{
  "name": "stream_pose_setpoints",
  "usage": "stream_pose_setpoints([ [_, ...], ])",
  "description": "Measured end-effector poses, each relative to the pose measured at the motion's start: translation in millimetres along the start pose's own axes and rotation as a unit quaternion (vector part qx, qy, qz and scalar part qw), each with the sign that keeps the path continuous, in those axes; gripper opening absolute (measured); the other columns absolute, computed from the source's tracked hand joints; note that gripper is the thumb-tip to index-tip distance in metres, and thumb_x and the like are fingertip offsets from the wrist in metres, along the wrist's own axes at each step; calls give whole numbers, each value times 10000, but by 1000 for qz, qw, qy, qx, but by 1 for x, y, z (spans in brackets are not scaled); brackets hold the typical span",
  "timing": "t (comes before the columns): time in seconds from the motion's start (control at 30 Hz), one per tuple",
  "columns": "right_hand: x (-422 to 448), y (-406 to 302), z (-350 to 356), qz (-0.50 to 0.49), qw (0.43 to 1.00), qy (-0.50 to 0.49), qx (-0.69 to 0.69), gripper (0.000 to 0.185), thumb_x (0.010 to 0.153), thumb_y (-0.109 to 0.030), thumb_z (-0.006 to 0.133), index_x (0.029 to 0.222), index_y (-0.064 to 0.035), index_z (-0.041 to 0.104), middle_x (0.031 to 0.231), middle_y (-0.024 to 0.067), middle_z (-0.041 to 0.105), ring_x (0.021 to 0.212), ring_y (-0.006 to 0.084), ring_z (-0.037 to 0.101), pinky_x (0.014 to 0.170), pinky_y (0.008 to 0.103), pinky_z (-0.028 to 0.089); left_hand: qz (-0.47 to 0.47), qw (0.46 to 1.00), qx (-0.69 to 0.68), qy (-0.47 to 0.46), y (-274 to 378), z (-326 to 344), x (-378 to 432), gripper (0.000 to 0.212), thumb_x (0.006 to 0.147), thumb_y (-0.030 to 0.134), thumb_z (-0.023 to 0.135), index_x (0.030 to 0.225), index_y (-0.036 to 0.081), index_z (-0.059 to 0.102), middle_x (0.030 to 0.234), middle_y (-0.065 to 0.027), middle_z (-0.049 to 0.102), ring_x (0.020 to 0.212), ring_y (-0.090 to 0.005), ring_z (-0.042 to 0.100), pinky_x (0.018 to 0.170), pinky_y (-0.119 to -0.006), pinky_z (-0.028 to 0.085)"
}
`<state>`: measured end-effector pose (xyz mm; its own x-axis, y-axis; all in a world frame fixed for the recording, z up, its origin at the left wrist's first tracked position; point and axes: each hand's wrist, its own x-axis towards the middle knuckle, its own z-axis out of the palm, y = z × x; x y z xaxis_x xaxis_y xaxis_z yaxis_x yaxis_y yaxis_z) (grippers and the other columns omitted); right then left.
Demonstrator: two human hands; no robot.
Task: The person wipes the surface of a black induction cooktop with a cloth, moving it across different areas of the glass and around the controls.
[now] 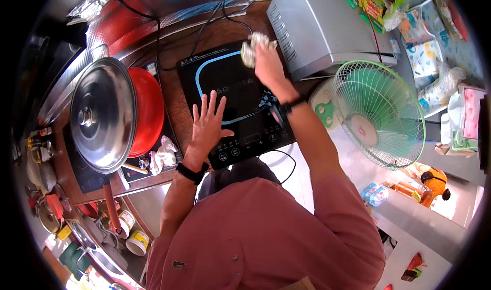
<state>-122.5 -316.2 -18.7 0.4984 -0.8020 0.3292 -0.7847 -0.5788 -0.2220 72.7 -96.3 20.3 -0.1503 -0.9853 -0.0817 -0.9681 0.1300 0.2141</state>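
Note:
Before me a black induction cooktop point(234, 92) with a blue outline lies on a dark wooden counter point(178, 109). In my right hand point(268, 67) is a crumpled, pale cloth point(253, 50), at the cooktop's far right corner. My left hand point(209, 121) has its fingers spread and its palm down over the near left part of the cooktop. It holds nothing; whether it rests on the surface I cannot tell. The control symbols run along the near edge, partly beside my left thumb.
To the left, a metal lid point(103, 113) leans over a red basin point(147, 111); a crumpled white cloth point(164, 155) lies nearby. A silver microwave-like appliance point(307, 25) and a green fan point(378, 113) stand right. Cables point(218, 15) cross behind. A person point(435, 184) is far right.

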Motion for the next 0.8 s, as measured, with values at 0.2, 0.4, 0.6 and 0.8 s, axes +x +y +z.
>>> stream_pose_setpoints([
  [0.2, -148, -75, -64, -99, 992, -73, 22, 487, 837, -61, 625, 1310, 51, 587, 1399, 239, 558, 1271, 421, 547, 1099, 462, 434, -27, 999, -39, 1, 0, 6, -5, 1178, 589, 568, 873, 1556, 148, 349, 1635, -154, 259, 1506, -386, 253, 1160, -615, 284],
  [0.4, -42, -34, -35, -46, 997, -30, -61, 430, 852, -85, 634, 1244, 64, 540, 1287, 243, 570, 1157, 414, 554, 1011, 462, 453, -29, 999, -36, -6, 6, 0, 4, 1212, 584, 567, 877, 1550, 75, 334, 1636, -126, 277, 1502, -333, 290, 1182, -578, 275],
  [0.6, -106, -94, -45, -105, 992, -59, -44, 467, 834, -36, 581, 1278, 106, 554, 1322, 276, 574, 1196, 447, 557, 1062, 481, 441, -57, 996, -73, 9, -3, 4, -3, 1239, 562, 537, 889, 1556, 65, 318, 1636, -106, 287, 1506, -324, 283, 1189, -566, 263],
  [0.8, -44, -73, -22, -73, 995, -65, -19, 494, 853, -78, 592, 1316, 83, 535, 1383, 253, 542, 1246, 427, 522, 1086, 465, 412, -48, 996, -81, 10, -1, 11, -1, 1251, 569, 530, 899, 1564, 69, 298, 1641, -94, 284, 1516, -303, 272, 1208, -549, 241],
])
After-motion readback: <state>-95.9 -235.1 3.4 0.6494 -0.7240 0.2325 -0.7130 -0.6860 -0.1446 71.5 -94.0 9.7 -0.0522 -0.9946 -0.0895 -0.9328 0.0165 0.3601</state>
